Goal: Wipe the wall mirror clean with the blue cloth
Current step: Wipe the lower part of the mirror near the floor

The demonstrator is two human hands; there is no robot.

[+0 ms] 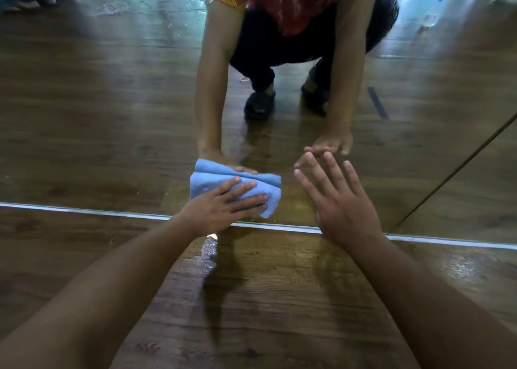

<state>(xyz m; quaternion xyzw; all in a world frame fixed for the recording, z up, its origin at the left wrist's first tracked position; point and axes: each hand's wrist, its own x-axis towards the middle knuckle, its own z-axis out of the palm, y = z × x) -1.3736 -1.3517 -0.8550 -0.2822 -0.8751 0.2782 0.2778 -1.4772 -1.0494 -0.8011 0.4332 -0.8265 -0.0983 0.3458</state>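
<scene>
The wall mirror (112, 117) fills the upper part of the view and reaches down to the floor. A folded blue cloth (208, 182) lies flat against the glass just above the mirror's bottom edge. My left hand (223, 208) presses the cloth onto the mirror with straight, spread fingers. To the right of the cloth, my right hand (340, 201) is held with its fingers spread toward the glass. I cannot tell whether its fingertips touch the glass. The mirror reflects both arms, the cloth and a crouching person in a red top.
A pale strip (84, 209) marks the mirror's bottom edge where it meets the dark wooden floor (265, 298). A vertical seam (453, 173) between mirror panels runs at the right. A wet patch (208, 252) glistens on the floor below the cloth.
</scene>
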